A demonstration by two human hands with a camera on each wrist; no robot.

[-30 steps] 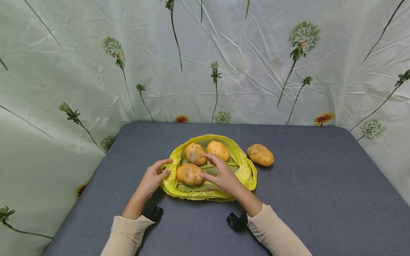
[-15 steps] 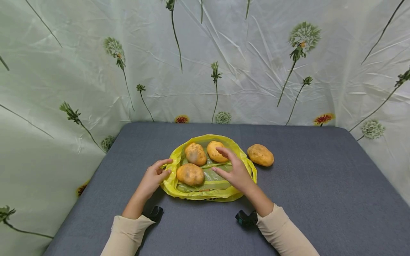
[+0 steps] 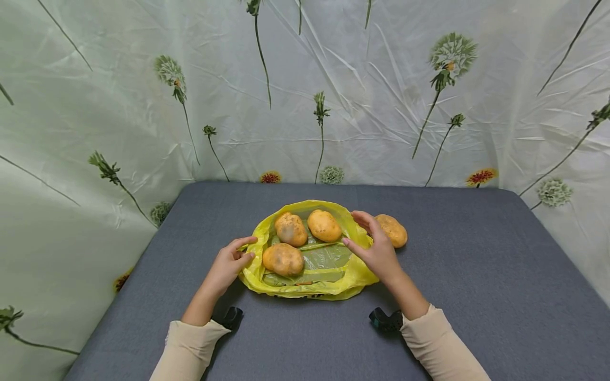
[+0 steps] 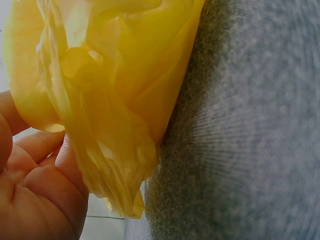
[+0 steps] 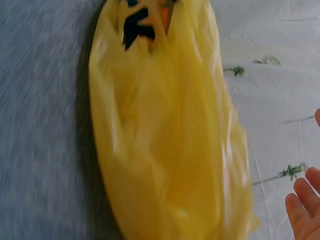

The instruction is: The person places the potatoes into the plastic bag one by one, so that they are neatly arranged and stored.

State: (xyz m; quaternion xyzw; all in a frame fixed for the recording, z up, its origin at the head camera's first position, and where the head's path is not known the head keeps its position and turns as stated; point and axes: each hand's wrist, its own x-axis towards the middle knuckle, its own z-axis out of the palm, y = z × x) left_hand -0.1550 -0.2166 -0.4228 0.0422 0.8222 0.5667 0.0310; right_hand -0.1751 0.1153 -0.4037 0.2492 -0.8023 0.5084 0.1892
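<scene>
A yellow plastic bag (image 3: pixel 329 290) lies spread with its mouth facing up in the head view. Three potatoes rest inside: one (image 3: pixel 283 259) at front left, one (image 3: pixel 291 229) behind it, one (image 3: pixel 324 225) at back right. At the bag's left rim is my left hand (image 3: pixel 230 265), its thumb and index finger apart and their tips touching the plastic. My right hand (image 3: pixel 379 252) hovers over the bag's right rim with nothing in its grasp, thumb and fingers spread. Just beyond it, outside the bag, sits another potato (image 3: pixel 393 231), partly covered by the fingers.
The bag rests on a grey cloth-covered table (image 3: pixel 467 275). A pale curtain (image 3: pixel 371 106) with printed flowers hangs behind and around it. Dark wrist cameras (image 3: pixel 385 320) are strapped to both wrists.
My right hand has moved right, from above the potatoes in the bag to its right rim beside the outside potato. The left hand and the potatoes have stayed put.
</scene>
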